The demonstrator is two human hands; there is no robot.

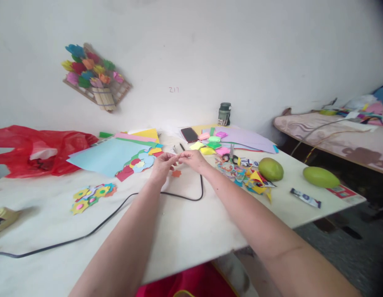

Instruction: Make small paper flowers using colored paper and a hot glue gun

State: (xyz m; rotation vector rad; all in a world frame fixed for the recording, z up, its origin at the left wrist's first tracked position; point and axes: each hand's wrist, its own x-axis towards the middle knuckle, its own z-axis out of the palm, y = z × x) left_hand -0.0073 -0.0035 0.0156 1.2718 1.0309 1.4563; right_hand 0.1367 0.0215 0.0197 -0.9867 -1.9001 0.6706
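My left hand [163,166] and my right hand [192,159] meet fingertip to fingertip above the middle of the white table [191,231]. Both are closed in a pinch; whatever lies between the fingers is too small to make out. Just below them an orange paper shape [176,173] lies flat. Left of my left hand are cut paper shapes in red, green and pale blue [143,162]. A group of layered paper flowers [91,197] rests farther left. Lumps of coloured clay [214,145] sit behind my right hand, with scissors [231,154] beside them.
A black cable [101,225] curves across the table. Paper scraps [253,179], two green fruits [271,169] and a tube [305,198] are at the right. A phone [189,135] and a jar [224,114] stand behind; a red bag [64,142] lies back left.
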